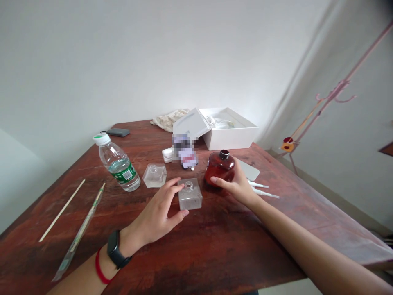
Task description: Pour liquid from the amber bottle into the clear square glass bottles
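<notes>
Fingers of the left hand (156, 215) are spread against the left side of a clear square bottle (190, 200), touched at its upper left edge, with the thumb set by its near left corner; no closed grip is made. Around an amber bottle (217, 171), the fingers of the right hand (239, 186) are wrapped, the thumb laid across its near face. The amber bottle is held just right of the clear one and slightly farther off, a narrow gap being left between them. Both mouths are turned upward, the amber bottle's long axis roughly upright and its mouth set higher; whether its base is touching the tabletop (190, 250) cannot be told. The clear bottle is nearer to the left hand, the amber one to the right.

Thick, transparent walls and a squat, block-like form are shown by the clear bottle, its small round neck centred on a flat top. A similar squat bottle (154, 176) is placed to its far left, beside a ribbed plastic water bottle (122, 169) with a white cap. The amber bottle is glossy and round-shouldered, with a short dark neck. Reddish-brown, streaked wood grain is seen on the tabletop.
</notes>
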A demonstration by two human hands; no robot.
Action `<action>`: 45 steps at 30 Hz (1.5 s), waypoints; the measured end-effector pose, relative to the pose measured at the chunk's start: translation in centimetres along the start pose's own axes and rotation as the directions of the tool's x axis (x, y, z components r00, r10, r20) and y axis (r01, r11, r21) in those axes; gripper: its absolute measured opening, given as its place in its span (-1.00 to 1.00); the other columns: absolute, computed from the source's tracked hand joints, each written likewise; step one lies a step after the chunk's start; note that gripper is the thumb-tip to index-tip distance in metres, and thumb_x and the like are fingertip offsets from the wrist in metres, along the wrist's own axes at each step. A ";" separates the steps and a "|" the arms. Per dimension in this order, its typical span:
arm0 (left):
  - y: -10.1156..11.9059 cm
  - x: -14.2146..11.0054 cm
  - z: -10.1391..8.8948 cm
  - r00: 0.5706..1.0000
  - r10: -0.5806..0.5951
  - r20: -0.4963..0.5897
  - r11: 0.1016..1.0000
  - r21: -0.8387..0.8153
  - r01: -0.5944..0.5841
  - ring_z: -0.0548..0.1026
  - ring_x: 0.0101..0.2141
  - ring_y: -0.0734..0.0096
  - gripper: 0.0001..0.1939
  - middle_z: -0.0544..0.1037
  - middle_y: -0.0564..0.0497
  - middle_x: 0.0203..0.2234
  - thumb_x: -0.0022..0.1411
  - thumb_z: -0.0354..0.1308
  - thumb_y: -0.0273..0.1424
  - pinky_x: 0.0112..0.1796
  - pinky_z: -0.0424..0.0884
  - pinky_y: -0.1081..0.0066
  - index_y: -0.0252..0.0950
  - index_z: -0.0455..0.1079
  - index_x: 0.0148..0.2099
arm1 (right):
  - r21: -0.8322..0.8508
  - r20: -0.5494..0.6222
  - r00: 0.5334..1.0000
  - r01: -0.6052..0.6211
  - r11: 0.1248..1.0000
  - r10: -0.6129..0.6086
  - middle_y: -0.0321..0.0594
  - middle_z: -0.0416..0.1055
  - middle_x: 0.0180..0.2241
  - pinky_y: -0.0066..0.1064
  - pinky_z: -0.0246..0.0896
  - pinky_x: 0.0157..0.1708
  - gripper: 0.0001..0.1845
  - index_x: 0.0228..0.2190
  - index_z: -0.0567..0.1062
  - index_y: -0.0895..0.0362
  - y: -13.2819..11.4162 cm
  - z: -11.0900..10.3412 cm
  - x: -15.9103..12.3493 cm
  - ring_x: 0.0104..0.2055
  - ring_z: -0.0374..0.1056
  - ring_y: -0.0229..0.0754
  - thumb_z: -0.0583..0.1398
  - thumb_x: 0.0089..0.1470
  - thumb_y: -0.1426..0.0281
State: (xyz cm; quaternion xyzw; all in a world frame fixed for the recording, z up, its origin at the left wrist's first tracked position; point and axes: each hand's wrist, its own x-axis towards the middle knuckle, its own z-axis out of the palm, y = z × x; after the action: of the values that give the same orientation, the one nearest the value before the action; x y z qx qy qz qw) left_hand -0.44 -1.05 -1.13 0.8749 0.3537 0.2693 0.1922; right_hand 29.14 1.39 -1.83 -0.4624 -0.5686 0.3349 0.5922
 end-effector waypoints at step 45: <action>-0.2 0.0 -0.9 0.996 0.078 -0.037 0.996 -0.044 -0.079 0.32 0.40 0.02 -0.35 0.39 -0.24 0.39 0.63 -0.33 -0.09 0.39 0.22 0.06 -0.33 0.34 0.41 | -0.045 0.126 0.991 -0.046 0.998 0.052 0.00 0.52 0.13 0.04 0.49 0.05 -0.07 0.22 0.22 -0.03 1.5 -0.1 0.0 0.05 0.55 0.15 0.52 -0.01 0.07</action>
State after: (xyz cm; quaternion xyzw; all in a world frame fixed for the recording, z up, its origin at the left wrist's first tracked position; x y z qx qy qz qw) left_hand -1.06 -0.85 -0.54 0.8787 0.3162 0.2999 0.1948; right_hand 29.44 1.90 -3.21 -0.4664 -0.6006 0.3660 0.5364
